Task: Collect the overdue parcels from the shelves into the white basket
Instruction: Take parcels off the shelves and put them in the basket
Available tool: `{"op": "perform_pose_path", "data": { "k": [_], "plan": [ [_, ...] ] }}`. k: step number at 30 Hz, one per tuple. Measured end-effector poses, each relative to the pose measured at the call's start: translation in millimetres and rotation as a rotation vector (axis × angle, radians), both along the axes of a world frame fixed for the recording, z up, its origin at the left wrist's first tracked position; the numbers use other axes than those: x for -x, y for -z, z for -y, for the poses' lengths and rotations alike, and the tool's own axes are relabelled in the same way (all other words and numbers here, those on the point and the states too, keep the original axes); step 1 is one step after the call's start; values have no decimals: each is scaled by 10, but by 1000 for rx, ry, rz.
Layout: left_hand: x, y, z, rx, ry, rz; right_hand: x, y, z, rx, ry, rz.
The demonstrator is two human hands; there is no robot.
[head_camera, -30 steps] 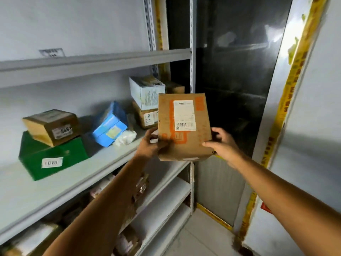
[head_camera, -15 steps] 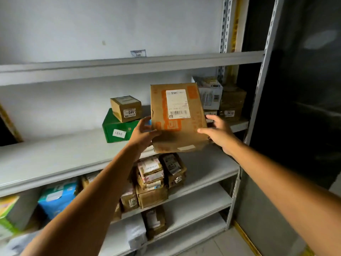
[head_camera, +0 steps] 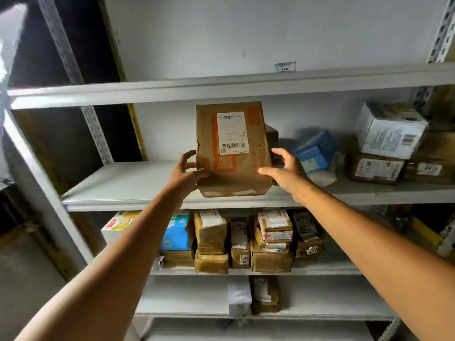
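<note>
Grey shelf point(head_camera: 147, 180) front edge: my left hand point(head_camera: 187, 173) and right hand point(head_camera: 288, 173) both grasp the brown parcel point(head_camera: 231, 143). Looks like the pick step; next needs the white basket, not in view.

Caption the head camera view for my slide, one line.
Left hand and right hand hold a brown parcel upright before a grey shelf rack stocked with other parcels.

- Dim indoors, greyish cast; brightest on the white wall point(head_camera: 270, 33) and shelf boards point(head_camera: 128, 183).
- Blown-out glare at the upper left edge.
- Deep shadow between the lower shelves point(head_camera: 320, 299) and at far left.
- Wide-angle bending of the uprights point(head_camera: 94, 129) near the edges.
- Slight softness overall; label print on the brown parcel point(head_camera: 231, 173) unreadable.
</note>
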State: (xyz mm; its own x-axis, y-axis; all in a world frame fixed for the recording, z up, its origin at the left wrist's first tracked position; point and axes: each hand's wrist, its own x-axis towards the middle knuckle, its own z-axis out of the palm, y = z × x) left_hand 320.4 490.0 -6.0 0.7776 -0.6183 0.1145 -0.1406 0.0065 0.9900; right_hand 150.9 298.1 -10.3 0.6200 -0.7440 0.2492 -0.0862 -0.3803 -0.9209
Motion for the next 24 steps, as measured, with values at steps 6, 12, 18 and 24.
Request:
{"op": "perform_pose_path", "data": {
  "k": [6,12,18,24],
  "plan": [
    [-557,-38,-415,-16,-106,11,-761,-50,-259,-45,-122,17],
    [-1076,44,-607,-54,-121,-24,-1382,64,-385,-56,-166,-21],
    [-1572,159,-545,-93,-87,-38,-1865,200,-353,-49,-128,-53],
    [-1964,288,-344,-130,-43,-64,-2186,316,-196,-53,-59,-82]
  ]
}}
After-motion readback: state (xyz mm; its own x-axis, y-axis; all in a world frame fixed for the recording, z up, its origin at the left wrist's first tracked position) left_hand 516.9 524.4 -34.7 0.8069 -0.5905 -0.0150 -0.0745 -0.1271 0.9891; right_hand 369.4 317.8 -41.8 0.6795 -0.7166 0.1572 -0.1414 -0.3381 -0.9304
